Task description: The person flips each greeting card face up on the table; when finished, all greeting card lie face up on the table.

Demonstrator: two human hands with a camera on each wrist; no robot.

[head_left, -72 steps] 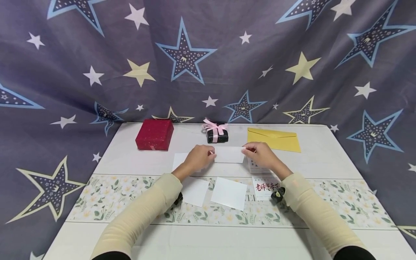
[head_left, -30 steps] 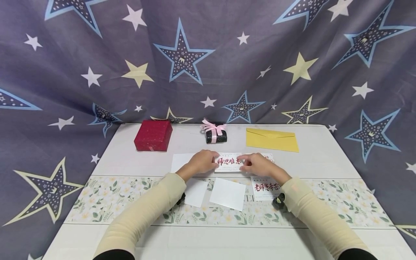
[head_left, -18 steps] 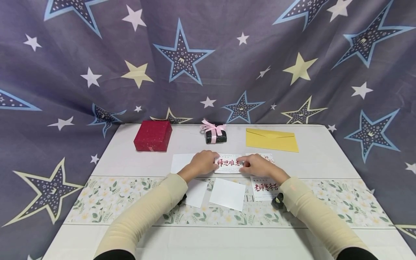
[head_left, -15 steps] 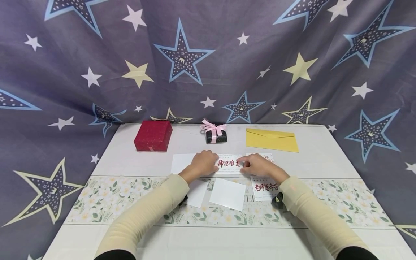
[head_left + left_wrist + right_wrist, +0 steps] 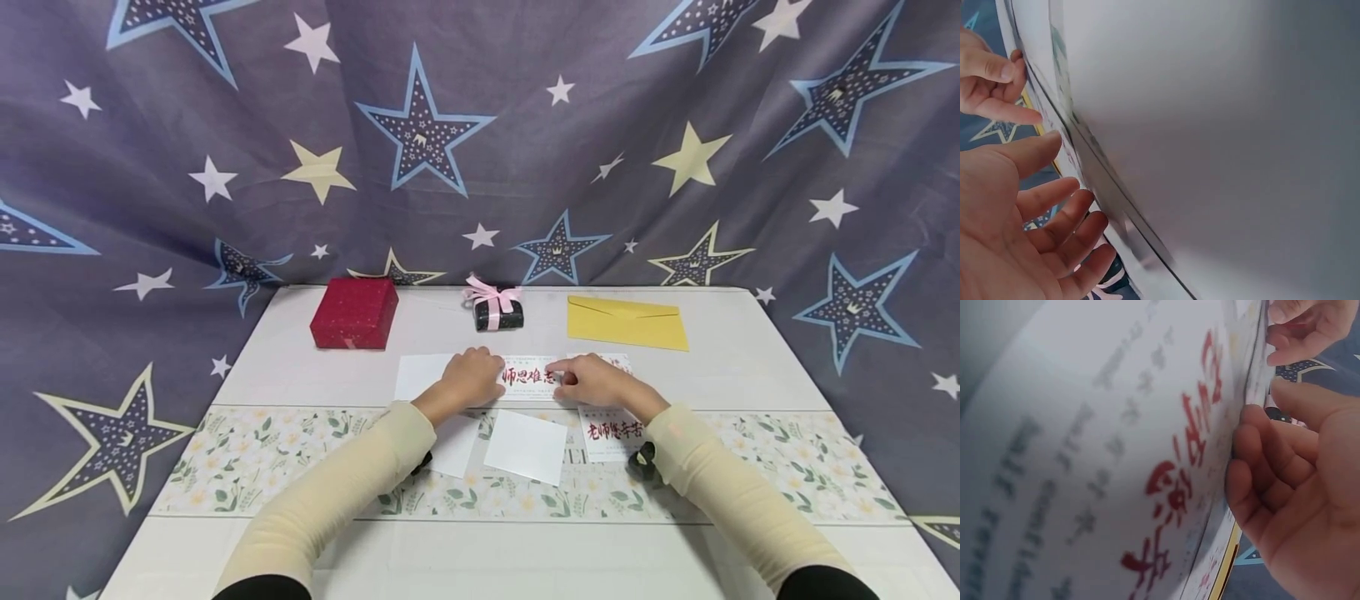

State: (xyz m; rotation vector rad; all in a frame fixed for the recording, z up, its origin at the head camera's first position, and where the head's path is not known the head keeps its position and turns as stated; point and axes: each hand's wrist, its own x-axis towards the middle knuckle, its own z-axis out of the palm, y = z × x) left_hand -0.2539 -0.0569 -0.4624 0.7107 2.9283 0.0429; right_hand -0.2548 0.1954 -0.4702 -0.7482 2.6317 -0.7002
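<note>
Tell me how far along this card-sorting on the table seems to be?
Midway, it seems. One red-lettered card lies face up near the right sleeve. In hand: the left hand and right hand rest on another red-lettered card, lying printed side up. Left: two white cards lie blank side up, and the yellow envelope, red box and ribboned box sit untouched.

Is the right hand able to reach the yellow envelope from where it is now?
Probably yes. The right hand rests on the red-lettered card, and only bare table lies between it and the yellow envelope.
</note>
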